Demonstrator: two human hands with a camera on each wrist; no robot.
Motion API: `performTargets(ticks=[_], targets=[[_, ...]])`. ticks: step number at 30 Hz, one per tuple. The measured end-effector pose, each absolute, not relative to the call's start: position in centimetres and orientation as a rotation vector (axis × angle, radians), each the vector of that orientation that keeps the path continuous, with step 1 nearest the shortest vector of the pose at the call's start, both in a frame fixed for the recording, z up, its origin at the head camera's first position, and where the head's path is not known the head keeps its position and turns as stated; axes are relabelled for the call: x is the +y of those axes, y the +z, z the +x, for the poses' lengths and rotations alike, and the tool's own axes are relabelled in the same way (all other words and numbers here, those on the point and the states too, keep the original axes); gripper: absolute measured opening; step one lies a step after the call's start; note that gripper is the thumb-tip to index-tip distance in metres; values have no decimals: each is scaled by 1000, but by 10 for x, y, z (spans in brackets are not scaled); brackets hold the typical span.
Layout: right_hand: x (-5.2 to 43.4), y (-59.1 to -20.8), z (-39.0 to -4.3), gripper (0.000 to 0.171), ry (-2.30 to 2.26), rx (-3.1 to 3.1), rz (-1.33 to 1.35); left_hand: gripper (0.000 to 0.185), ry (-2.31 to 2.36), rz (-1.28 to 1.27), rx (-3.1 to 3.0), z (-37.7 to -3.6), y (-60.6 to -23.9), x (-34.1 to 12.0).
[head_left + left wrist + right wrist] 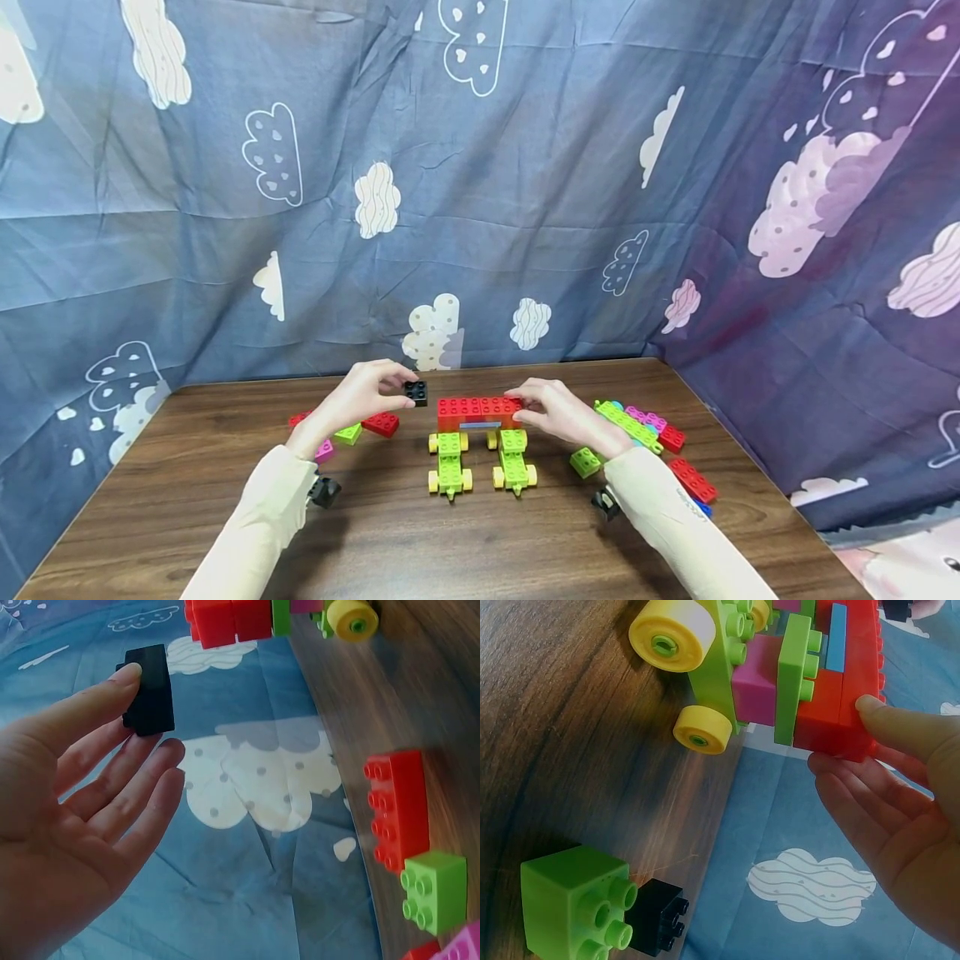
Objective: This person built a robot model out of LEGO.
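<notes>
My left hand (375,394) pinches a small black brick (416,392) between thumb and fingers, just left of a brick build and above the table. In the left wrist view the black brick (150,690) sits at the fingertips. The build has a red brick row (478,410) on top of two green wheeled bases (450,467) with yellow wheels. My right hand (551,412) grips the right end of the red row. In the right wrist view the thumb (889,724) lies on the red bricks (840,697) and the other fingers curl below them.
Loose bricks lie left of the build: a red one (381,423), a green one (348,433) and a pink one (324,451). To the right lie a long green piece (628,425), red bricks (693,481) and a green cube (585,462). Cloud-print cloth (480,208) walls in the wooden table (420,542).
</notes>
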State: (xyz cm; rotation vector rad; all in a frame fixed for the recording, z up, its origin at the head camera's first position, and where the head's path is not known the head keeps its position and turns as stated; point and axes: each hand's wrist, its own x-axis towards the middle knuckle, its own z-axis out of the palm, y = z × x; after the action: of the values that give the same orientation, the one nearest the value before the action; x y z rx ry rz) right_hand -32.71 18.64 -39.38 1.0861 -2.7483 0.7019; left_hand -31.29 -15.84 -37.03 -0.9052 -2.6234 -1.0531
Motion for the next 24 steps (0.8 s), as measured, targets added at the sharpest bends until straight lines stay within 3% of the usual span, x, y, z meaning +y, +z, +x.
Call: performTargets(ticks=[24], targets=[[186, -393, -328, 34, 657, -2738, 1106, 32, -1055, -870, -2673, -312, -380, -135]])
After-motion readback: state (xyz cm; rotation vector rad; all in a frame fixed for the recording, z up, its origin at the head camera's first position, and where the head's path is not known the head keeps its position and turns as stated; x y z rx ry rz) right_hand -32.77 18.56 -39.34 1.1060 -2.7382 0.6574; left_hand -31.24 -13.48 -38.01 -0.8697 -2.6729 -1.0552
